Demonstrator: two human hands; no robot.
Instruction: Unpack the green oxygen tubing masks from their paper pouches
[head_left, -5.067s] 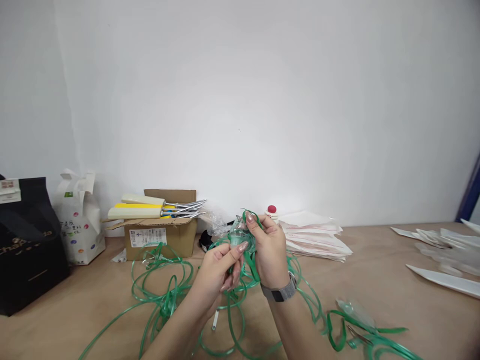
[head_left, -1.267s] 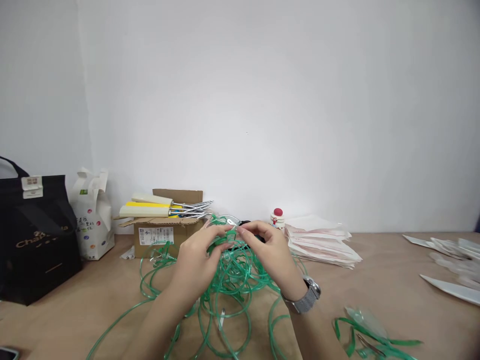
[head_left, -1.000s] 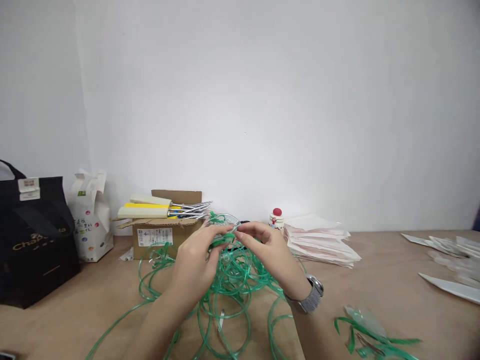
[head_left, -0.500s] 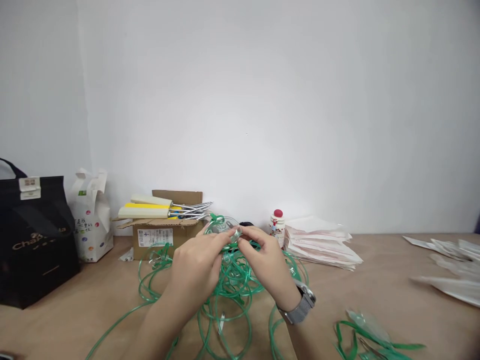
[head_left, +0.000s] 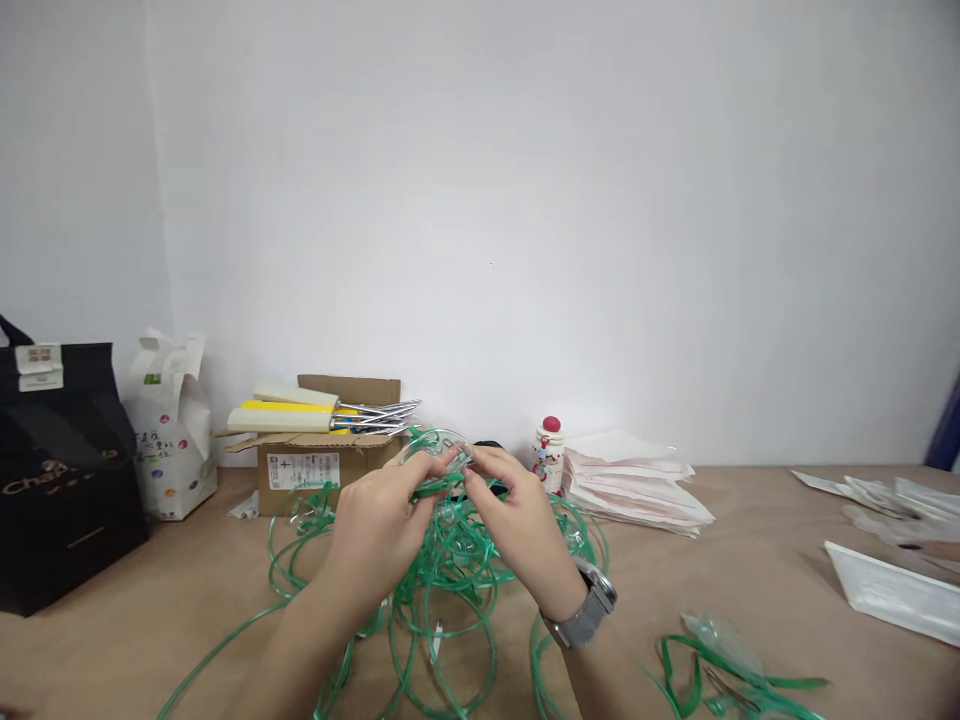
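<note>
My left hand [head_left: 386,515] and my right hand [head_left: 517,510] meet above the middle of the table, both closed at the fingertips. Between them they hold a clear plastic oxygen mask [head_left: 435,440] with a green strap; my fingers cover much of it. Below and behind the hands lies a tangled heap of green tubing [head_left: 457,555], with other clear plastic parts in it. Loops of it spread toward me and to the left. On my right wrist is a watch [head_left: 585,612] with a grey mesh band.
An open cardboard box [head_left: 315,470] holds tools with pale and yellow handles. Left of it stand a white bag [head_left: 176,450] and a black bag [head_left: 60,480]. Behind my right hand are a bottle [head_left: 549,455] and stacked paper pouches [head_left: 637,490]. Another mask [head_left: 724,645] lies front right.
The view has shifted slightly right. My fingers have moved a little on the mask, both hands still together on it. At the far right, a white pouch now lies sharper and differently placed.
</note>
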